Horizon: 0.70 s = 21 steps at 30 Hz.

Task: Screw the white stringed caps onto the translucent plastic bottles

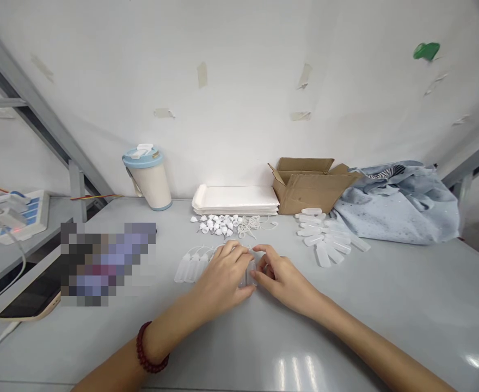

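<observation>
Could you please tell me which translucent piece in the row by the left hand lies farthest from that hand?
The leftmost piece, at the row's outer end: every other visible piece in the row lies to its right, nearer the left hand.

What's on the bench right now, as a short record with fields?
Left hand: palm down over the row of translucent tags
Right hand: at the row's right end, grip unclear
Beyond hands: white caps, pale cords, white packets
Right side: loose translucent pieces, open cardboard box, light-blue cloth
Left side: lidded cup, phone
</observation>
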Motion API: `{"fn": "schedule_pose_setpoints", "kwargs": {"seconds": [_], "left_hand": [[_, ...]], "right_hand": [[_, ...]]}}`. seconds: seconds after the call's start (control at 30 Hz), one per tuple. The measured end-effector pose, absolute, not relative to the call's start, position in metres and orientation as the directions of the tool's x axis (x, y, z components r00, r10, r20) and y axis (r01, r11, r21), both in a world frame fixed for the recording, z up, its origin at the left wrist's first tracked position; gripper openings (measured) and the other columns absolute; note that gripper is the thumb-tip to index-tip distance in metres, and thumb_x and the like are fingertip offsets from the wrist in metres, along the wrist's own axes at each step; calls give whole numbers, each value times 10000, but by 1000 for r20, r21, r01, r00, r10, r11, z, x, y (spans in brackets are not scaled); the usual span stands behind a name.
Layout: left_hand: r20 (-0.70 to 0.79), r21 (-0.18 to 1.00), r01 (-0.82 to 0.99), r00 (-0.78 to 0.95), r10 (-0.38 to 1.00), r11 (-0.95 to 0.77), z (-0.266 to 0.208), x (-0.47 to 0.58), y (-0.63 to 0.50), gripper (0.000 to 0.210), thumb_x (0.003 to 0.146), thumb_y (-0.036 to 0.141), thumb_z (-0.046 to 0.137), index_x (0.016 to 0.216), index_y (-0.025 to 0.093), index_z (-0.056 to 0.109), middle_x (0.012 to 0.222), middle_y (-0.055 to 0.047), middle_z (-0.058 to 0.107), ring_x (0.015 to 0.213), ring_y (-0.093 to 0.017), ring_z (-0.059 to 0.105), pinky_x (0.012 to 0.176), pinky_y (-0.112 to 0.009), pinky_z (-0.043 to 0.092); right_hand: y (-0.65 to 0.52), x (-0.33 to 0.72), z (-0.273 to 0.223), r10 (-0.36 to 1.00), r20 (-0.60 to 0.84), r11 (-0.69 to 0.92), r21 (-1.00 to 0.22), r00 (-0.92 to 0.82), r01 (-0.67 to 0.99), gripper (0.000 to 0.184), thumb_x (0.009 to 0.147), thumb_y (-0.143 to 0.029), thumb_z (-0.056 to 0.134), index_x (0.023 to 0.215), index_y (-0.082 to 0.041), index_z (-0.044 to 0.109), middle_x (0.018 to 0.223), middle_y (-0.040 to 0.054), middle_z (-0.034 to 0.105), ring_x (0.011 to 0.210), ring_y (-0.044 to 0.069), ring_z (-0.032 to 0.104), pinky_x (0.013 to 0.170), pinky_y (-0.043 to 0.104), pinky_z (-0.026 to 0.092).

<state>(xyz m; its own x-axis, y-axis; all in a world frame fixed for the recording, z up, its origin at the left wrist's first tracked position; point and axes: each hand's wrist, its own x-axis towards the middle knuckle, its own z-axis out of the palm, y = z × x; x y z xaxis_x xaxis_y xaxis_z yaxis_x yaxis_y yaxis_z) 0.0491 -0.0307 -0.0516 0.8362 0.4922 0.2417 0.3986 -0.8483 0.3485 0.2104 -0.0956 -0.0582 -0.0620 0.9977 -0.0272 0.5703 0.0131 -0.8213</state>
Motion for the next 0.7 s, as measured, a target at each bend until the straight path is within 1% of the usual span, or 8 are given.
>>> {"fn": "schedule_pose_setpoints", "kwargs": {"seconds": [0.1, 0.3, 0.47, 0.7], "left_hand": [[205, 361, 394, 851, 484, -845, -49, 48, -29, 294, 723, 164, 607, 1009, 178, 540, 1036, -69, 577, 1066, -268, 440, 894, -422, 425], [158, 373, 408, 857, 490, -833, -46, 46, -29, 306, 734, 183, 609, 1032, 183, 543, 1031, -71, 563, 1072, -273, 423, 894, -422, 414], [131, 374, 416, 861, 491, -829, -46, 45, -29, 295, 733, 188, 614, 1020, 181, 546, 1049, -70, 558, 1072, -274, 416, 903, -425, 399], [122, 393, 418, 859, 497, -819, -46, 45, -29, 350, 740, 206, 625, 1075, 181, 528, 1093, -71, 557, 1111, -279, 395, 930, -433, 380]], "right_hand": [[-95, 211, -59, 998, -24, 10, -811, -51, 585, 369, 848, -230, 488, 1203, -184, 403, 839, 2, 596, 570, 116, 507, 546, 248, 393], [-94, 212, -58, 999, -25, 7, -812, -47, 583, 320, 835, -197, 498, 1151, -178, 452, 858, 2, 605, 521, 94, 471, 526, 239, 383], [-95, 213, -60, 999, -6, 24, -813, -48, 582, 326, 829, -186, 499, 1152, -177, 457, 867, 2, 608, 521, 91, 473, 524, 238, 383], [-94, 215, -59, 999, -14, 15, -825, -48, 564, 321, 830, -184, 495, 1148, -179, 451, 869, 2, 607, 503, 84, 463, 506, 232, 377]]}}
